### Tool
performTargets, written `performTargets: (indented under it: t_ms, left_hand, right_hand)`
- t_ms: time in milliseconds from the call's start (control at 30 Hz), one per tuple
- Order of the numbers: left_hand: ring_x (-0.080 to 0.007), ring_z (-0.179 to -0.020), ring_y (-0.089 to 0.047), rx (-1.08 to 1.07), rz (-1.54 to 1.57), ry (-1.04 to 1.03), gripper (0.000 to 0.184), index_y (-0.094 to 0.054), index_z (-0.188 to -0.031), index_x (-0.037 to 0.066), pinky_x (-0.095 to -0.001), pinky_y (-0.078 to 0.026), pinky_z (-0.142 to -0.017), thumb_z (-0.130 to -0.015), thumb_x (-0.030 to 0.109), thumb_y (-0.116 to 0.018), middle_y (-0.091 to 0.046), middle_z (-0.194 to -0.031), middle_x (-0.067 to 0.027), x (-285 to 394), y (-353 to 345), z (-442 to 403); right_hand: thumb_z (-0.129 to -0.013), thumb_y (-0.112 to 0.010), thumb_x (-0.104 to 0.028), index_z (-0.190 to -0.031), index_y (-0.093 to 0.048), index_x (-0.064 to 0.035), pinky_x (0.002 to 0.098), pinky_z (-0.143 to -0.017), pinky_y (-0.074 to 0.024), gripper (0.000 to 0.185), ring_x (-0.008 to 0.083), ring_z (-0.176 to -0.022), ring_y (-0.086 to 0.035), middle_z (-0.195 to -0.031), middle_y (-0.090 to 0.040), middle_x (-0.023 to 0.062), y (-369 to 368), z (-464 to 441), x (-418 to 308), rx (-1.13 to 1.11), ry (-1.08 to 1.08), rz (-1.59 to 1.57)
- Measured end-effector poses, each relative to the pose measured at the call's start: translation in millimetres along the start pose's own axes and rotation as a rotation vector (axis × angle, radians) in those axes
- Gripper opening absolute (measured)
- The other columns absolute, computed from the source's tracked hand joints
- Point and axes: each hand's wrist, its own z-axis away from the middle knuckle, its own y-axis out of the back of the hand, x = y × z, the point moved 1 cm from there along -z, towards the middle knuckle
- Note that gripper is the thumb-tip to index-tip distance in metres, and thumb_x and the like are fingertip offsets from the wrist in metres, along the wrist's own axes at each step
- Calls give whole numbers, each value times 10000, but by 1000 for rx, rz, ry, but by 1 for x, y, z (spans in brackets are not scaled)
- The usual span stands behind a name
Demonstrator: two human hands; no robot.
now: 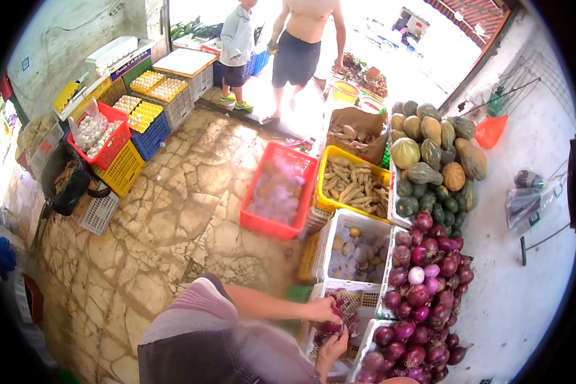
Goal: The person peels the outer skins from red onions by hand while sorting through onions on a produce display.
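The left hand (326, 310) pinches an onion (328, 327) from twelve o'clock; the right hand (333, 349) cups it at six. It's likely firm, modestly heavy, its papery skin apt to slip: grip the round sides. More onions (418, 295) lie toward two o'clock.

Lettering on the long box (125, 66) at the left, near the egg trays (166, 89), reads "CAMERA" in capitals on a dark band; the smaller script beside it is too blurred to read. The blue square mark (25, 64) on the wall (54, 41) and the print on the pale carton (45, 146) are likewise illegible.
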Motion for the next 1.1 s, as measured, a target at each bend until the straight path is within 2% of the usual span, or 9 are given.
performTargets:
  t_ms: [267,333,367,433,533,667,800,933,1100]
  left_hand:
    - [-159,-602,-606,-112,74,-117,733,-612,-1243,3,-333,-479,-518,-741,459,-889,-646,-725,-60,-52,-21,-43]
    - [-124,-630,-566,-374,240,39,639,-630,-1232,19,-310,-439,-528,-784,400,-880,-640,-773,-39,-17,-6,-25]
    - [-101,-653,-538,-288,275,129,534,-657,-1184,35,-287,-407,-540,-810,353,-869,-631,-806,-17,0,-1,-11]
    - [-306,-1016,-679,-543,568,156,413,-620,-1241,48,-438,-586,-881,-890,214,-761,-670,-1231,-173,-15,-1,-21]
    - [-366,-1232,-629,-732,1064,365,634,-521,-1403,162,-616,-515,-1047,-855,314,-799,-607,-1359,-167,2,3,-16]
    - [-368,-1241,-645,-436,1026,603,592,-484,-1450,135,-691,-495,-1035,-950,382,-685,-610,-1406,-164,15,-1,-6]
    - [-402,-1310,-587,-329,1059,492,554,-474,-1462,145,-625,-489,-1080,-1003,426,-608,-567,-1452,-190,33,-3,-30]
    - [-408,-1314,-578,-446,1075,482,582,-423,-1506,154,-609,-473,-1100,-1013,411,-595,-537,-1484,-181,18,-20,-35]
    - [-383,-1290,-596,-550,942,539,661,-375,-1544,157,-640,-449,-1074,-998,455,-598,-535,-1487,-152,21,-31,-24]
  right_hand:
    - [-1049,-576,-225,-1096,-663,69,423,-886,-511,310,332,-923,-642,-1020,-701,213,14,-17,44,120,-128,-54]
    - [-1050,-546,-207,-1120,-660,56,404,-904,-517,294,296,-960,-659,-1039,-709,186,25,-21,53,67,-215,9]
    - [-1050,-546,-216,-1135,-666,53,404,-896,-520,307,300,-957,-665,-1046,-712,188,21,-21,63,65,-246,-82]
    - [-1054,-541,-221,-1135,-682,40,396,-892,-522,307,294,-959,-670,-1054,-718,184,25,-23,59,138,-340,-57]
    - [-1042,-567,-211,-1198,-679,28,385,-897,-521,307,272,-959,-674,-1073,-722,164,36,-5,86,273,-558,-140]
    - [-1022,-616,-190,-1315,-653,-24,327,-846,-540,339,231,-924,-691,-1104,-731,158,35,42,146,296,-364,107]
    - [-1013,-651,-154,-1344,-638,-27,290,-838,-539,355,160,-928,-676,-1096,-738,117,26,19,97,350,-631,-305]
    - [-1030,-635,-124,-1470,-497,30,313,-1058,-473,486,196,-1229,-606,-1370,-613,143,23,-4,4,279,-508,-819]
    - [-1034,-633,-159,-1510,-456,42,330,-1099,-438,546,208,-1270,-577,-1412,-584,166,27,-7,9,249,-402,-600]
